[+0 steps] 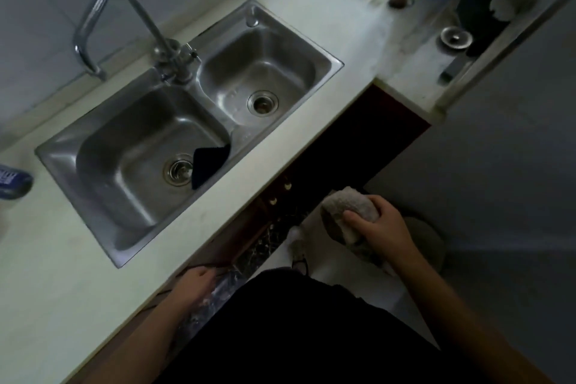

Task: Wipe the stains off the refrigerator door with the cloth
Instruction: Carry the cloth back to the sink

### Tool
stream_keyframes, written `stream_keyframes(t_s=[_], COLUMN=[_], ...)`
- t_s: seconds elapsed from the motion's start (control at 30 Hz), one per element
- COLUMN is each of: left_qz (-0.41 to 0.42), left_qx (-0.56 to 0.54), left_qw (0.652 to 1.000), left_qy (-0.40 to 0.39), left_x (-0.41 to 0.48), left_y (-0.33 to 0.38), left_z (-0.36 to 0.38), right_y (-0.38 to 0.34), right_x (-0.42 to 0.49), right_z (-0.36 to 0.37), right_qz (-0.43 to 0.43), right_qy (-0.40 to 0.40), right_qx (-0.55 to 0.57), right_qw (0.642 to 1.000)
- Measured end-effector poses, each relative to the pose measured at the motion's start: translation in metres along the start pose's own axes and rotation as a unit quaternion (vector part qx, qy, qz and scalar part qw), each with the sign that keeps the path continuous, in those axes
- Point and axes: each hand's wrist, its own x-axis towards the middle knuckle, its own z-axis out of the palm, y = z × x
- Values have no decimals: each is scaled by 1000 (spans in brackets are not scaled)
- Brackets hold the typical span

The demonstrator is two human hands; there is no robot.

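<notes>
My right hand [385, 229] is closed on a bunched grey cloth [346, 206], held low in front of the dark cabinet below the counter. A plain grey panel [505, 171] fills the right side just beyond the cloth. I cannot tell whether it is the refrigerator door, and no stains show on it. My left hand [193, 285] rests at the front edge of the pale countertop [62, 290] with loosely curled fingers. A thin dark cord [204, 265] runs past its fingertips.
A steel double sink [54, 151] with a bent faucet [124, 22] sits in the counter, with a dark sponge [207, 165] in the left basin. A blue bottle [12, 181] lies far left. Bottles and a metal strainer [456, 37] crowd the back right ledge. A round grey object [427, 237] lies on the floor.
</notes>
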Motion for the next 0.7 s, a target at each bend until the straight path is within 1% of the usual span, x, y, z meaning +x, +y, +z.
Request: stream_keyframes(t_s=[0.07,0.13,0.23,0.33,0.47,0.53,0.7], left_qz=[23,58,114,158,171,164,116], left_qx=[20,52,68,66,31,16,-32], left_qw=[999,996,990,984,984,986,992], left_qy=[-24,-41,-46,-44,-36,-24,32], left_x=[33,51,41,36,34,37,37], left_y=[21,62,154,214,259,266,274], left_z=[6,11,9,6,2,3,10], right_y=[-5,-10,-23,-32,-44,-50,-86], right_x=[18,32,50,67,100,121,195], right_z=[-8,-16,-31,-45,-63,-70,-83], right_qz=[9,20,15,20,20,8,-17], right_qy=[10,22,36,53,51,31,-29], right_qx=[7,13,12,23,12,0,-31], right_qw=[1000,999,999,998,998,999,999])
